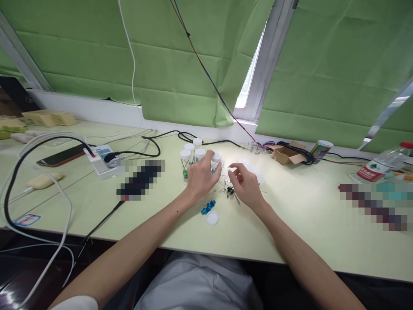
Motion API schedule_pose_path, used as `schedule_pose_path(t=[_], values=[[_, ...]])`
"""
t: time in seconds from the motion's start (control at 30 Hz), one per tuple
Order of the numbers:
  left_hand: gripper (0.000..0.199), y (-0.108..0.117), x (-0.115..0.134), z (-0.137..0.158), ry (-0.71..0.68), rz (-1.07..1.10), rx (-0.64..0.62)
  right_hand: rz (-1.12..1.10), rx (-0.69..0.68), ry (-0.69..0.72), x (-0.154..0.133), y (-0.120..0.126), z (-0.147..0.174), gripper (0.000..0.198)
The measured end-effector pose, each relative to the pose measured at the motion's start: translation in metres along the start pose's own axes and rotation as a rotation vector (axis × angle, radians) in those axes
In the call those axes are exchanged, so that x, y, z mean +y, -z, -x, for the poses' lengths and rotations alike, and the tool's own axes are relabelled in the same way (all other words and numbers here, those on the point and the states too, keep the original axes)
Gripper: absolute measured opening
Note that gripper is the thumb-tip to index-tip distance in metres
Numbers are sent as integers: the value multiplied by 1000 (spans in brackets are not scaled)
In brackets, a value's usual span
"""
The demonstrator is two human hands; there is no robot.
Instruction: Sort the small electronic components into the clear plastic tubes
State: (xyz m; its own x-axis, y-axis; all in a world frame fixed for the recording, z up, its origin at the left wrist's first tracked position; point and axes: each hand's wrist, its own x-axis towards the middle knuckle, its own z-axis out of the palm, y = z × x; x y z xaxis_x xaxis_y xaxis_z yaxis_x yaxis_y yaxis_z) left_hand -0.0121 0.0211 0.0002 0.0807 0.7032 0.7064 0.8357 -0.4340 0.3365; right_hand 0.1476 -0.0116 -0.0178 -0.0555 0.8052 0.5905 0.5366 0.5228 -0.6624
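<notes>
My left hand (pixel 201 177) is curled around a clear vial with a white cap (pixel 216 157), thumb on the near side. Several similar vials stand close by it, one with a green piece (pixel 185 174) inside. My right hand (pixel 245 184) has its thumb and forefinger pinched together; a tiny pale thing shows at the tips, too small to name. Beneath it lie thin wire-like pieces and a small black part (pixel 230 190). Nearer to me, a blue metallic ribbed part (pixel 208 207) rests beside a loose white cap (pixel 212 218).
Clear plastic film (pixel 253 170) and clear cups (pixel 254 147) lie beyond my right hand. An open cardboard box (pixel 285 153) and a can (pixel 322 149) stand behind. At right is a water bottle (pixel 380 165). A power strip (pixel 101 160) with cables occupies the left.
</notes>
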Motion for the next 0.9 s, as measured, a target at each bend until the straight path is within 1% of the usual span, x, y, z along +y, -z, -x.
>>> schedule_pose_path(t=[0.17, 0.43, 0.53, 0.57, 0.63, 0.7, 0.8, 0.9], values=[[27, -1, -1, 0, -27, 5, 17, 14, -9, 1, 1, 0, 0, 17], [33, -7, -5, 2, -124, 55, 109, 8, -26, -5, 0, 0, 0, 18], [29, -10, -2, 7, -228, 136, 142, 16, -11, -1, 0, 0, 0, 18], [26, -11, -1, 10, -278, 162, 128, 21, -3, 2, 0, 0, 0, 17], [18, -13, 3, 15, -356, 177, 30, 30, 23, 4, 1, 1, -1, 16], [16, -15, 6, 21, -412, 158, -149, 47, 73, -6, 1, 2, -1, 15], [15, -17, 9, 26, -429, 89, -354, 90, 175, -40, 1, 4, -2, 13], [17, -20, 10, 28, -417, 42, -445, 121, 243, -53, 1, 4, -2, 13]])
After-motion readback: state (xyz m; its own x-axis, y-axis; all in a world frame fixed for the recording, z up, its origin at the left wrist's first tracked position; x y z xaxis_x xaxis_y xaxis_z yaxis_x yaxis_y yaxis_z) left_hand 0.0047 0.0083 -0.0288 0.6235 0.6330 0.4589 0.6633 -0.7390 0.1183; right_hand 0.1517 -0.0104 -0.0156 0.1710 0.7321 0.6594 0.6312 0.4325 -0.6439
